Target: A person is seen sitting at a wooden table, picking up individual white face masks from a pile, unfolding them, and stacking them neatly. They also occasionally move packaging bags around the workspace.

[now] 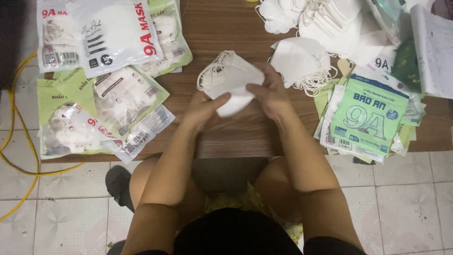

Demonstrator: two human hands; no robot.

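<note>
Both my hands hold a small stack of white face masks (230, 80) just above a low wooden table (236, 137). My left hand (204, 107) grips the stack from below on the left, thumb across its lower edge. My right hand (270, 93) pinches it from the right side. Loose ear loops stick out at the stack's upper left.
Filled clear and green mask packets (101, 75) lie on the table's left. Empty green-and-white pouches (370, 115) are stacked on the right. More loose white masks (302, 59) are piled behind and at the top right (325, 19). A yellow cable (21, 141) runs over the tiled floor.
</note>
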